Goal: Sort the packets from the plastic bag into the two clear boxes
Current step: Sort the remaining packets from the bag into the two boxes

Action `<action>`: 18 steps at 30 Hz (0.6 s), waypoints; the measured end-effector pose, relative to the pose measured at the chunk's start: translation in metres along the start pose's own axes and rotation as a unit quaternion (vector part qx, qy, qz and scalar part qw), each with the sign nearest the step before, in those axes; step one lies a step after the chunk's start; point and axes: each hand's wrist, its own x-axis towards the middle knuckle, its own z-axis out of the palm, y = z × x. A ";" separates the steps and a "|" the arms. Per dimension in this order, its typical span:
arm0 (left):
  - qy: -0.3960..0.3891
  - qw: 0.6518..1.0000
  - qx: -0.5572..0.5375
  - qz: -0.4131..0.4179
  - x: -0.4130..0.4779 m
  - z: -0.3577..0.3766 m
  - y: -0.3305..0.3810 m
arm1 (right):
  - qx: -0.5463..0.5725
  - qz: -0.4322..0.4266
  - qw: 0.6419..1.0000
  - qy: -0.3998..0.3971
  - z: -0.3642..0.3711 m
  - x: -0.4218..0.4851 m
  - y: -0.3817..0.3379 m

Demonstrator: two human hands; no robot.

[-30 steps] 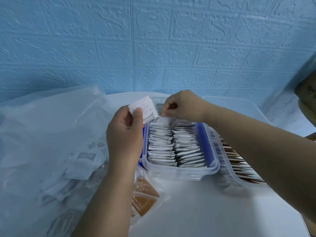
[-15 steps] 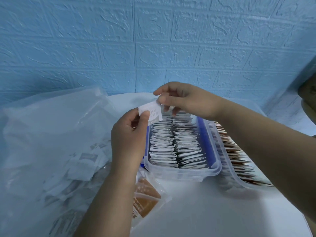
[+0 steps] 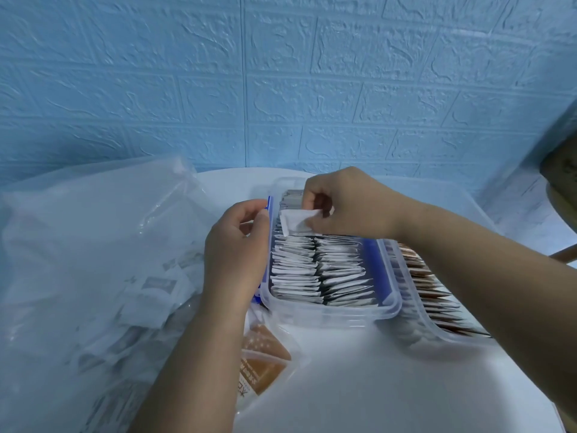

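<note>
White and flat, the held packet (image 3: pixel 295 221) is pinched at its right edge between the thumb and curled fingers of the right hand (image 3: pixel 352 207), head view. Half a second earlier the left hand (image 3: pixel 234 254) held this packet up by its lower part while the right hand reached for its top. The packet has since passed wholly to the right hand and come down. It now hangs tilted just left of and below the pinch, its lower edge reaching the far end of the white packets (image 3: pixel 315 270) that stand on edge in the first clear box (image 3: pixel 331 310).

The left hand has let go and sits left of the grip, just outside the box's left wall. Its fingers are curled and its thumb lies near the forefinger; whether anything remains between them cannot be told.

Nearer the viewer than the grip, the two rows of white packets fill the box as before, flanked on the right by a blue clip (image 3: pixel 379 270). Right of the grip, partly under the right forearm, lies the second clear box (image 3: pixel 437 335), holding brown packets (image 3: pixel 431 285) on edge.

Well left of the grip, the plastic bag (image 3: pixel 93 245) rests on the table (image 3: pixel 374 385) with more packets inside. One brown packet (image 3: pixel 262 360) lies at its mouth, where it lay earlier. Beyond the grip stands the blue wall (image 3: pixel 281 89).
</note>
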 end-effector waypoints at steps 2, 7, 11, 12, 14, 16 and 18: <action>0.001 1.000 -0.002 0.003 -0.001 -0.001 0.000 | -0.024 -0.019 1.000 0.001 0.007 0.002 -0.001; 0.006 1.000 -0.002 0.008 0.000 -0.001 0.000 | -0.079 -0.029 0.996 0.007 0.020 0.011 0.001; 0.001 1.000 0.002 0.008 -0.001 -0.001 0.001 | -0.108 -0.027 0.994 -0.007 0.018 0.015 0.004; 0.001 1.000 0.001 0.008 -0.001 -0.002 0.001 | -0.116 -0.026 0.993 -0.008 0.018 0.015 0.004; 0.000 1.000 0.001 0.007 -0.001 -0.002 0.000 | -0.121 -0.023 0.992 0.003 0.016 0.014 0.006; 0.001 1.000 -0.005 0.005 -0.001 -0.001 0.000 | -0.120 -0.020 0.992 0.028 0.016 0.014 0.006; 0.000 1.000 -0.005 0.008 -0.001 -0.001 0.000 | -0.124 -0.020 0.991 0.054 0.015 0.015 0.007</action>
